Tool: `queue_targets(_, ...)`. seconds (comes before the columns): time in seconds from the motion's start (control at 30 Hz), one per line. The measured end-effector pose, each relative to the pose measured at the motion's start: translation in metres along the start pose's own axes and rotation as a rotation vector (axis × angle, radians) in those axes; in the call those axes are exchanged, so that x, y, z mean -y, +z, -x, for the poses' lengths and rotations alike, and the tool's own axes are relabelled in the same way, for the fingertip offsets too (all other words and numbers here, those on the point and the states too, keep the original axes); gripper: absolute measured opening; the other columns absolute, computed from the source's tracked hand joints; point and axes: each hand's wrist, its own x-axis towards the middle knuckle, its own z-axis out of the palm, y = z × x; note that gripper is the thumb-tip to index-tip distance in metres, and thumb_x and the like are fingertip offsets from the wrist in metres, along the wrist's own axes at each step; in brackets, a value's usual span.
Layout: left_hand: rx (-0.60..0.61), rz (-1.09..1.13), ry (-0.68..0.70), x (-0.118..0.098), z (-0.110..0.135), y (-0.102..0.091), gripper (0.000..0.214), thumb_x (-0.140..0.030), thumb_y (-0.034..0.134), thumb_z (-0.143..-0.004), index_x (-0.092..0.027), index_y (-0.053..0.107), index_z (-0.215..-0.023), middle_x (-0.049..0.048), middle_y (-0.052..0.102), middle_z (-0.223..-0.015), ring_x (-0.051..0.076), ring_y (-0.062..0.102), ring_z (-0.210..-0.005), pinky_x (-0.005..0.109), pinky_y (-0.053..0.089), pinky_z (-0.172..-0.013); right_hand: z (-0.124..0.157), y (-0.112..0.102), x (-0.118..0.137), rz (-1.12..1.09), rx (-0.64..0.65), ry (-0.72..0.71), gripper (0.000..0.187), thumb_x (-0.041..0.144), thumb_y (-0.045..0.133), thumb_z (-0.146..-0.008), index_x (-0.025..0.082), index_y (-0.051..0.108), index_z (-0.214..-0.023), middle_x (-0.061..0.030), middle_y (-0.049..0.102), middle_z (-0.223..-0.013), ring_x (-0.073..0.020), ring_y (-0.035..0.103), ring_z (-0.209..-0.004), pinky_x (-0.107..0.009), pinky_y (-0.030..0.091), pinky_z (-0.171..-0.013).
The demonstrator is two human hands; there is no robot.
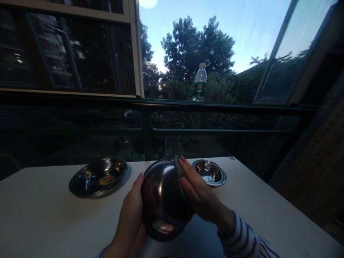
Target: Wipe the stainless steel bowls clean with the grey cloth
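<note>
A shiny steel bowl (162, 197) is held up over the near middle of the table, its rounded outside turned toward me. My left hand (131, 213) grips its left side, thumb on the rim area and the other fingers hidden behind or below. On the bowl's right side my right hand (200, 193) presses a thin greyish cloth (178, 167) flat against the metal, fingers closed over it. Only a narrow strip of the cloth shows past the fingers.
A wide steel basin (90, 179) with a yellow-red sticker inside stands at the left of the white table (48, 218). A smaller steel bowl (221, 177) sits at the back right. Beyond the table, a green-labelled bottle (199, 84) stands on the window railing (172, 104).
</note>
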Motion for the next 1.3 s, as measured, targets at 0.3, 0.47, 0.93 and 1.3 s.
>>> queue_targets(0.3,-0.057,-0.005,0.044,-0.006,-0.004,-0.004,0.027,-0.033,0.053,-0.08,-0.013,0.064,-0.094,0.0061,0.071,-0.075,0.017,0.067,-0.065,0.028,0.054,-0.064,0.012,0.021,0.049,0.207,-0.031,-0.436,0.05,0.032,0.043,-0.087,0.019,0.035,-0.134,-0.0035,0.034,-0.141,-0.0241,0.015,-0.134,-0.044,0.021,-0.108)
queue_targets(0.47,-0.001,-0.007,0.037,0.001,-0.002,-0.002,0.026,-0.031,0.05,-0.082,-0.014,0.063,-0.097,0.0065,0.071,-0.08,0.017,0.067,-0.075,0.03,0.052,-0.074,0.003,0.008,0.014,0.023,0.01,-0.139,0.049,0.029,0.034,-0.09,0.023,0.026,-0.138,-0.0061,0.019,-0.146,-0.0254,0.012,-0.134,-0.052,0.021,-0.106)
queue_targets(0.93,-0.063,0.023,0.045,-0.01,-0.003,0.001,0.026,-0.032,0.051,-0.081,-0.013,0.065,-0.092,0.005,0.071,-0.074,0.017,0.066,-0.067,0.029,0.053,-0.068,0.013,0.023,0.05,0.235,-0.06,-0.414,0.047,0.031,0.044,-0.086,0.02,0.039,-0.131,-0.0063,0.033,-0.141,-0.0271,0.018,-0.133,-0.047,0.026,-0.105)
queue_targets(1.3,0.054,-0.265,0.092,0.01,0.009,-0.006,0.041,-0.047,0.061,-0.07,-0.01,0.066,-0.088,0.0065,0.07,-0.069,0.02,0.065,-0.064,0.028,0.047,-0.059,-0.003,0.007,-0.001,-0.3,-0.142,0.182,0.04,0.027,0.024,-0.094,0.019,0.039,-0.13,-0.0077,0.046,-0.131,-0.0173,0.04,-0.123,-0.039,0.036,-0.101)
